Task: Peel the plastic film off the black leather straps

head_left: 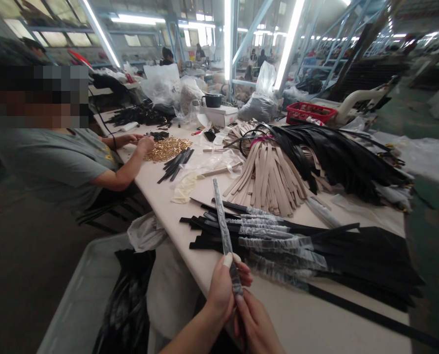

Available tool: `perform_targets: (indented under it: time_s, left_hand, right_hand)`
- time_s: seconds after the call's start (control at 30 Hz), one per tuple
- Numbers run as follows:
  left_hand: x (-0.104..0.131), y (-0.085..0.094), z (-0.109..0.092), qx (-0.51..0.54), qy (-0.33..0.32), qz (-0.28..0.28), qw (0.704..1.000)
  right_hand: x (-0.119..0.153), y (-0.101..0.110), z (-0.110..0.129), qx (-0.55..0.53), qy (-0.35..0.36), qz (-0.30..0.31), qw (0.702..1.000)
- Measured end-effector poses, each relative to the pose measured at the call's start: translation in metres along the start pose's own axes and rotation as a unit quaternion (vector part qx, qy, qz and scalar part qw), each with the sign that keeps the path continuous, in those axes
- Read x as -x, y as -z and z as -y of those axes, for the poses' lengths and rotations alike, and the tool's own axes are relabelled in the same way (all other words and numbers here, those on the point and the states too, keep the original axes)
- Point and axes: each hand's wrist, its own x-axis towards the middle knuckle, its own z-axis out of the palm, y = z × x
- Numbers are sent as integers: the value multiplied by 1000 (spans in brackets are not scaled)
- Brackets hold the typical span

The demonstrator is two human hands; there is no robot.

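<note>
A narrow black strap (223, 228) in a clear plastic sleeve points up and away from me over the table's near edge. My left hand (223, 282) pinches it about midway, with a pale cover on the thumb tip. Lower down, my right hand (254, 319) is closed round the strap's near part; its bottom end is hidden by the hands. Just beyond lies a pile of black straps (278, 236), several with crinkled clear sleeves round them. One long strap from that pile runs to the lower right.
Beige strips (267, 177) and a black strap bundle (337, 152) lie farther back on the table (160, 196). At left, a seated co-worker (68, 157) handles small pieces by a gold hardware heap (170, 149). A grey bin (77, 280) with black straps stands below left. A red basket (311, 113) sits behind.
</note>
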Motion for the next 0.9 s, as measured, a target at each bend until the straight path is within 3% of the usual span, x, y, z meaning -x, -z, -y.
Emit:
perform_targets:
  time_s: [0.17, 0.33, 0.4, 0.5, 0.57, 0.67, 0.77, 0.8, 0.9]
  left_hand:
    - [7, 8, 11, -3, 29, 5, 1000]
    - [7, 7, -11, 29, -20, 14, 999]
    - [12, 3, -15, 35, -37, 47, 998]
    - [28, 2, -4, -5, -50, 70, 996]
    - [39, 7, 11, -67, -45, 88, 993]
    - [40, 23, 20, -157, 0, 174, 972]
    - [16, 30, -12, -158, -33, 209, 965]
    - [4, 27, -31, -121, -67, 183, 973]
    - [-37, 4, -101, -16, -79, 175, 981]
  right_hand:
    - [-3, 1, -4, 21, 33, -8, 999]
    - [5, 19, -9, -5, -40, 84, 996]
    - [0, 33, 3, -19, -25, 62, 998]
    - [-29, 46, 37, -42, -2, 1, 999]
    - [-56, 46, 62, -79, -26, 6, 996]
    - [-88, 40, 91, -190, -36, 23, 981]
    - [-92, 35, 102, -245, -11, 36, 969]
    - [-87, 33, 101, -240, -1, 50, 970]
    - [-67, 23, 90, -219, 19, 98, 971]
